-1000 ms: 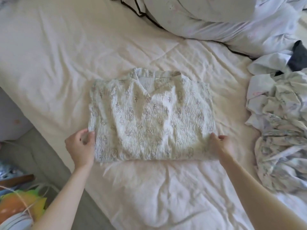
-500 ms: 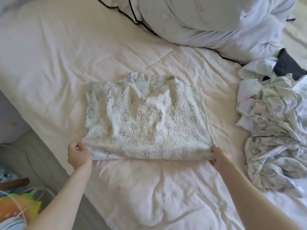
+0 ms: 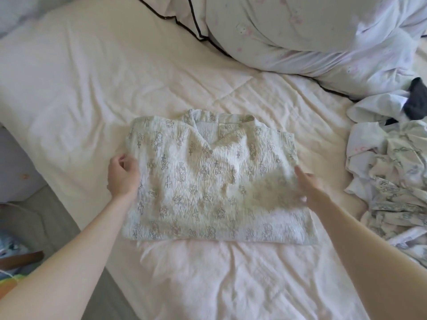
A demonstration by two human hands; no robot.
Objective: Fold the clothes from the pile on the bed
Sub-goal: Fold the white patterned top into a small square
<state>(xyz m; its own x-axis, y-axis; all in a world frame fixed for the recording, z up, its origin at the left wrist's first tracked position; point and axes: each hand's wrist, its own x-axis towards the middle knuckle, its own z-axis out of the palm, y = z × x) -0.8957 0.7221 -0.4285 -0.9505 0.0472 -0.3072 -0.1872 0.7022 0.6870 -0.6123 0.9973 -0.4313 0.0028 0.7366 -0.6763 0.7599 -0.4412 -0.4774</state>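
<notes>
Shirt [image 3: 215, 181] folded flat on bed [image 3: 80, 93]. Left hand [image 3: 123, 175] grip pinches its left edge. Right hand [image 3: 308, 188] blurred, fingers spread on cloth.

1 folded top [image 3: 215, 181], 1 pile [image 3: 390, 179], 2 hands

A pale printed top [image 3: 208, 181], folded into a rectangle, lies flat at frame centre, collar toward the top. The crumpled pile [image 3: 392, 176] sits at the right edge.
</notes>
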